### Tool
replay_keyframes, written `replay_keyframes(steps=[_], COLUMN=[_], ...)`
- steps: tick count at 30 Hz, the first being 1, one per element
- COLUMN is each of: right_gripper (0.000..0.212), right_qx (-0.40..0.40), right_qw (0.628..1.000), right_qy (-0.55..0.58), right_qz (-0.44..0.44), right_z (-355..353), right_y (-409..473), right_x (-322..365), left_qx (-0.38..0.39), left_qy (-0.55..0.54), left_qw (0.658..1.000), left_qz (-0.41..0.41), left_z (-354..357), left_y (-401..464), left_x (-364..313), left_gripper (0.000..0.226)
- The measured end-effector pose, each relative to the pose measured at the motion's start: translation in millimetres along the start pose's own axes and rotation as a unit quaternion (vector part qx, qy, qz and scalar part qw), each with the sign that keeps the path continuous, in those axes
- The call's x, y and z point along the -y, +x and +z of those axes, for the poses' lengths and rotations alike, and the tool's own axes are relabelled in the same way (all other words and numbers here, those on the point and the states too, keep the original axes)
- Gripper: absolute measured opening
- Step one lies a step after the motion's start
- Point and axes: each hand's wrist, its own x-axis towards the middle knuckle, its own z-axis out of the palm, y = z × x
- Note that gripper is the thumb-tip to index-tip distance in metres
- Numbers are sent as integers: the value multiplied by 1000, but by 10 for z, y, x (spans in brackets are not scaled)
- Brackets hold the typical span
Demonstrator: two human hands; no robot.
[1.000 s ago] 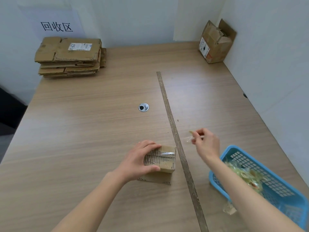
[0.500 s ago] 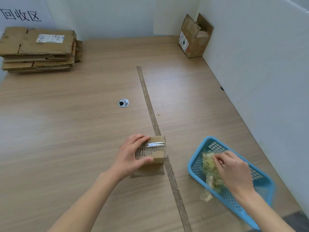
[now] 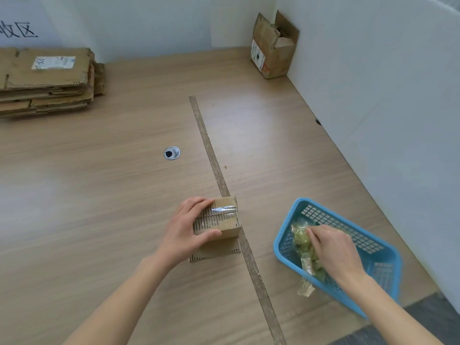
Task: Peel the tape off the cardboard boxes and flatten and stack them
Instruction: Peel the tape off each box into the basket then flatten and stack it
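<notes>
A small cardboard box [image 3: 227,226] stands on the wooden table [image 3: 99,195] near its middle, with a strip of clear tape [image 3: 224,209] across its top and one flap lying flat toward me. My left hand [image 3: 188,231] grips the box from its left side, fingers over the top and thumb on the near face. My right hand [image 3: 332,250] reaches into a blue plastic basket [image 3: 348,221] at the right, its fingertips touching a wad of crumpled peeled tape [image 3: 302,244]. Part of that tape hangs over the basket's near rim.
A stack of flattened cardboard boxes [image 3: 47,80] lies at the far left under a wall sign. An opened box [image 3: 273,56] stands in the far right corner. A worn strip [image 3: 214,158] runs down the table. A metal cable grommet [image 3: 171,153] sits mid-table. White walls close off the back and right.
My right hand carried a peeled strip of tape from above the table into the blue basket and now touches the wad there. My left hand kept its grip on the small box.
</notes>
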Motion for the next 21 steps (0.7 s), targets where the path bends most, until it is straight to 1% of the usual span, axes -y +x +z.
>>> replay_keyframes(steps=[3, 4, 7, 9, 12, 15, 16, 19, 20, 21], right_gripper=[10, 8, 10, 13, 19, 26, 33, 66, 70, 66], right_qx=[-21, -24, -14, -10, -13, -15, -12, 0, -3, -9], right_qw=[993, 990, 985, 983, 986, 994, 995, 997, 998, 999], right_qy=[93, 104, 108, 113, 89, 48, 39, 26, 22, 19], right_qz=[69, 88, 132, 146, 138, 97, 86, 74, 64, 46], right_z=[-66, -76, -82, -100, -115, -110, -114, -146, -155, -158], right_y=[85, 112, 168, 205, 252, 260, 257, 264, 264, 259], right_x=[4, 21, 44, 34, 25, 23, 30, 60, 69, 74], left_qx=[-3, -4, -7, -6, -5, -8, -9, -11, -11, -12], left_qy=[3, 3, 5, 7, 11, 15, 15, 16, 16, 15], left_qw=[1000, 1000, 1000, 1000, 1000, 1000, 1000, 1000, 1000, 1000], left_qz=[6, 7, 5, 6, 7, 8, 8, 10, 11, 11], left_z=[3, 4, 11, 15, 11, 13, 17, 33, 36, 37], left_y=[-8, -7, -1, -1, -4, -2, -3, -5, -7, -6], left_x=[8, 11, 18, 21, 35, 52, 57, 73, 77, 80], left_gripper=[81, 81, 81, 80, 80, 80, 80, 79, 79, 78])
